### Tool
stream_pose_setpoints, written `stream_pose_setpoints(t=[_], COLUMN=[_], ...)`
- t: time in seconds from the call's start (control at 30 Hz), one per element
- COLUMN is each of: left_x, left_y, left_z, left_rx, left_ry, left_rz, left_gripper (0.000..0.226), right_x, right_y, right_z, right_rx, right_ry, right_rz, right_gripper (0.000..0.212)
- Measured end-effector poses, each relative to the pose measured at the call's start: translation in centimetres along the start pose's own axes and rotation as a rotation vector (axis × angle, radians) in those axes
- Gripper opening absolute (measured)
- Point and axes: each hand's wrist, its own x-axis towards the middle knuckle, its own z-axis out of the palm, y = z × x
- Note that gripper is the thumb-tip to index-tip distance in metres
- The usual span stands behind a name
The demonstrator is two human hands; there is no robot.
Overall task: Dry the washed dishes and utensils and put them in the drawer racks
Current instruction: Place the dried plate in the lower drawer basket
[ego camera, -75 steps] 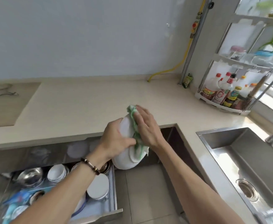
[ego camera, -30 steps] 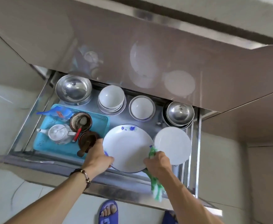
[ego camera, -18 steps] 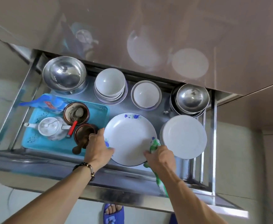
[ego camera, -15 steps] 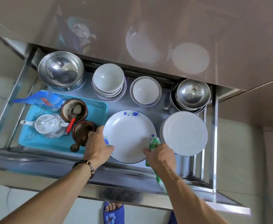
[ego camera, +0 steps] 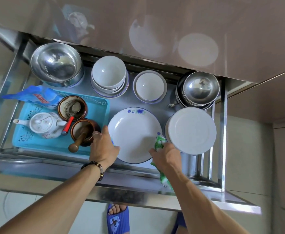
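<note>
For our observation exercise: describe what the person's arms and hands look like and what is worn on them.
Both forearms are bare, with no sleeves showing. The left wrist wears a bracelet of dark and light beads. The left hand has a thin ring on one finger. The right hand wears nothing.

The steel drawer rack [ego camera: 222,132] carries plates [ego camera: 133,132], stacked bowls [ego camera: 108,75] and a blue tray [ego camera: 98,105].

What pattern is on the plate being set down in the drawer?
White plate with small blue flowers around its rim, seen in the head view.
</note>
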Motion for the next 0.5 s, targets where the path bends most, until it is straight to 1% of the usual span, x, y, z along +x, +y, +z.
stream_pose_setpoints(t=[0.03, 0.1, 0.17, 0.23, 0.3, 0.37, 0.43, 0.47, 0.5], left_x=[-0.2, -1.3, -3.1, -5.2, -7.5, -9.2, -10.6, -11.0, -11.3], left_y=[0.2, 0.3, 0.2, -0.2, -0.7, -1.6, -2.6, -3.1, -3.5], left_z=[-0.2, -1.0, -2.0, -3.1, -4.4, -5.6, -6.2, -6.2, -6.1], left_rx=[0.03, 0.104, 0.22, 0.342, 0.366, 0.322, 0.369, 0.404, 0.448], left_ry=[-0.014, -0.04, -0.083, -0.117, -0.15, -0.285, -0.386, -0.376, -0.331], left_rz=[0.001, 0.028, 0.149, 0.293, 0.418, 0.486, 0.567, 0.603, 0.642], left_gripper=[0.057, 0.056, 0.054, 0.049, 0.053, 0.059, 0.06, 0.057, 0.054], right_x=[-0.2, -1.5, -3.3, -5.3, -7.5, -9.1, -10.4, -10.8, -11.1], right_y=[0.1, 0.5, 0.5, 0.5, 0.6, 0.8, 1.0, 1.1, 1.1], right_z=[-0.3, -1.0, -2.1, -3.3, -4.7, -5.8, -6.6, -6.8, -6.9], right_rx=[-0.018, -0.088, -0.219, -0.395, -0.535, -0.614, -0.715, -0.763, -0.794], right_ry=[-0.004, -0.013, -0.017, -0.04, -0.104, -0.192, -0.258, -0.261, -0.241], right_rz=[-0.027, -0.098, -0.211, -0.34, -0.447, -0.541, -0.615, -0.649, -0.683], right_gripper=[0.035, 0.051, 0.061, 0.063, 0.068, 0.073, 0.074, 0.07, 0.063])
